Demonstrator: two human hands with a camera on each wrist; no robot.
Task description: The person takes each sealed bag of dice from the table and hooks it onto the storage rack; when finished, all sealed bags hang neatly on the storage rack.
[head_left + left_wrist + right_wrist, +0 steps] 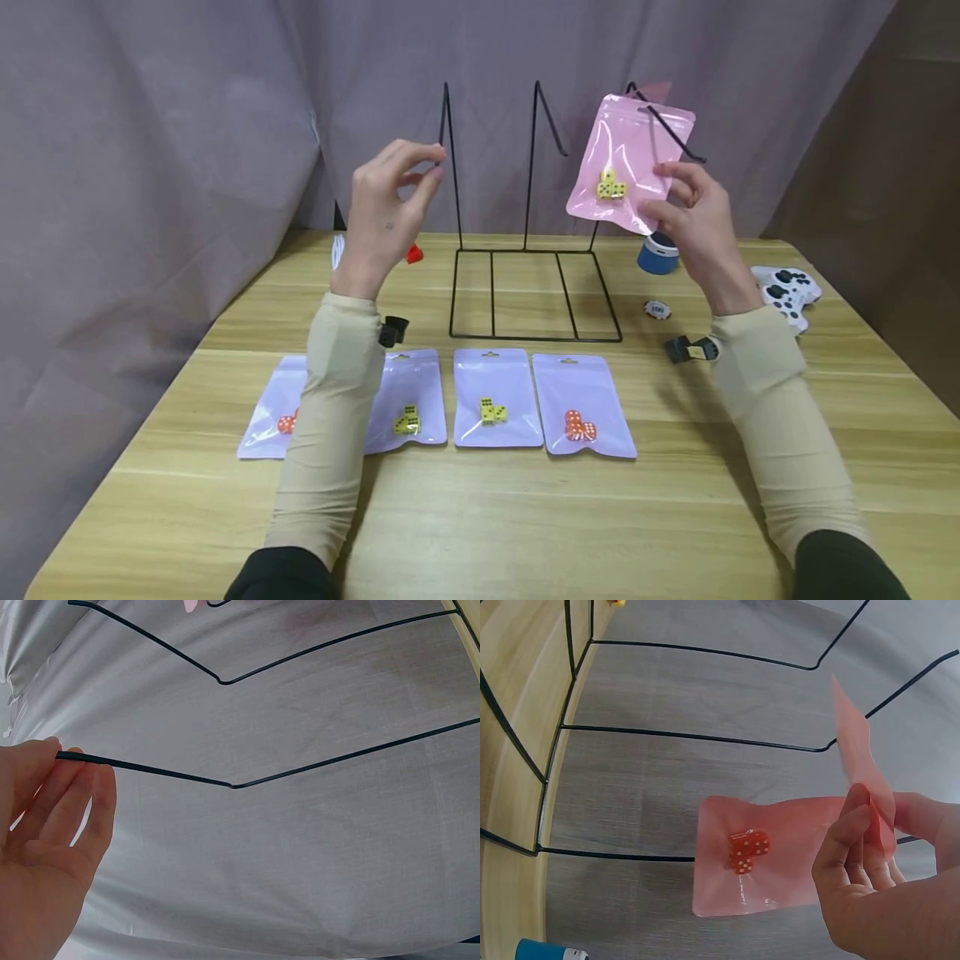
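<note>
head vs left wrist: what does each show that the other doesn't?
Head only: right hand pinching a pink bag of dice at the rack's right hook, four bags on the table, a game controller, a blue can. Left wrist only: close view of the fingertips touching the hook's tip. Both: left hand at the rack, curtain behind.

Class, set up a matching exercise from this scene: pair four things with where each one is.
Things:
1. pink plastic pouch with dice
2. white game controller
3. blue round tub
4. black wire rack's left prong tip

Places:
A. at the table's right edge
B. in the right hand
C. at the left hand
D. behind a poker chip

Pairs: 1-B, 2-A, 3-D, 4-C
</note>
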